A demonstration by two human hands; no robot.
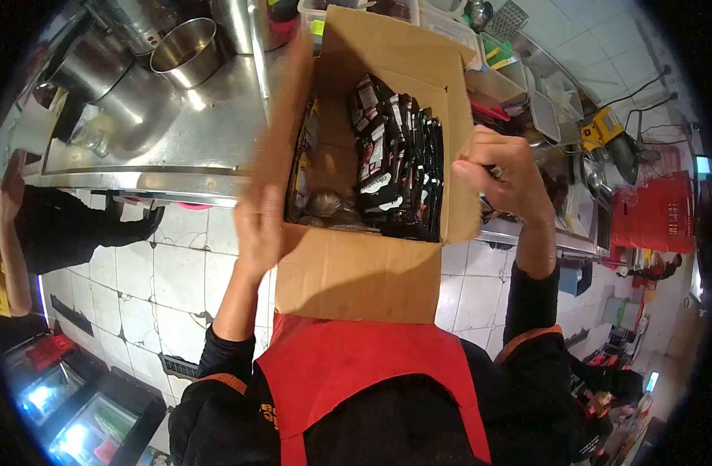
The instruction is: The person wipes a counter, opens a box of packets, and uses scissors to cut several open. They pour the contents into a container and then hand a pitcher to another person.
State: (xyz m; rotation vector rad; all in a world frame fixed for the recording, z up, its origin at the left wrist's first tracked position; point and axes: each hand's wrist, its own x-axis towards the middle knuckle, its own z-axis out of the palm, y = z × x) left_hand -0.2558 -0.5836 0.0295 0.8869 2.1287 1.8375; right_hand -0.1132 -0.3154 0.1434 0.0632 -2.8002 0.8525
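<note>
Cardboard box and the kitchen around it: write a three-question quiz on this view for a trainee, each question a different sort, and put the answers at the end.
1. True or false: the top of the cardboard box is folded shut.
2. What colour is the large plastic crate beyond the right hand?
A) green
B) red
C) blue
3. Fill in: seen from the wearer's side, the larger group of dark packets is on the ____ side of the box.

Key: 1. False, it is open; 2. B; 3. right.

the apron (356,361) is red, the box (356,276) brown, the packets (399,159) mostly black.
</note>
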